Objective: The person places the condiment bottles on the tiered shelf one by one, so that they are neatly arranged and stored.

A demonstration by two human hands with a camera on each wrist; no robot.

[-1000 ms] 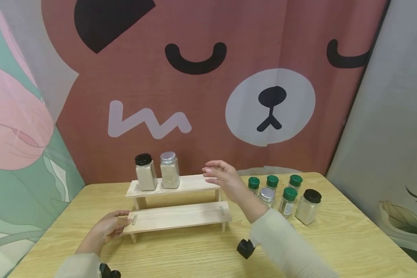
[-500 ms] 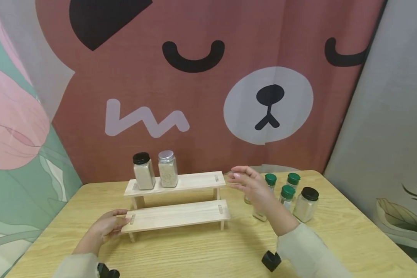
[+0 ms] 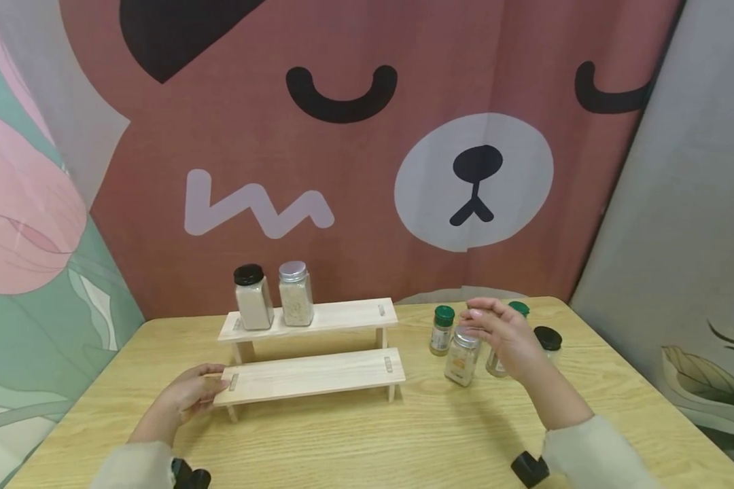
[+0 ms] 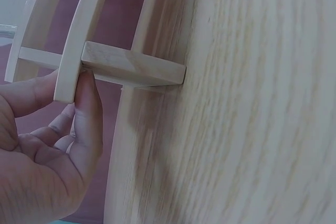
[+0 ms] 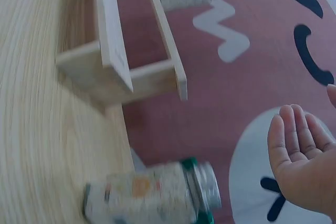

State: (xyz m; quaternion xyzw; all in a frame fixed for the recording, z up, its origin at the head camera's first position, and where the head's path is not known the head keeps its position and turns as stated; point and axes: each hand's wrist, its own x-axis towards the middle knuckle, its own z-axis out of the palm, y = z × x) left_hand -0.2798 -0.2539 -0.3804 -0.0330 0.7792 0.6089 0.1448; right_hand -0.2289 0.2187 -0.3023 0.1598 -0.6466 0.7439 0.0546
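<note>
A two-step wooden rack stands on the table, with its lower board (image 3: 312,377) in front of its upper board (image 3: 355,314). My left hand (image 3: 186,395) pinches the left end of the lower board; in the left wrist view, thumb and finger (image 4: 88,114) meet the board's end beside a leg. Over on the right, my right hand (image 3: 506,338) is above the group of jars, holding nothing. Its fingers look extended and apart from the silver-lidded jar (image 3: 462,363) in the right wrist view. That hand partly covers a green-capped bottle (image 3: 497,365) and the black-lidded jar (image 3: 548,337).
On the upper board's left half stand a black-lidded jar (image 3: 254,305) and a silver-lidded jar (image 3: 297,303). Another green-capped bottle (image 3: 442,334) is left of the right hand. A printed curtain (image 3: 355,170) hangs behind the wooden table (image 3: 318,441).
My right hand has moved right, from beside the upper board to over the jars, bringing the silver-lidded jar into fuller view. The left hand keeps its hold on the lower board.
</note>
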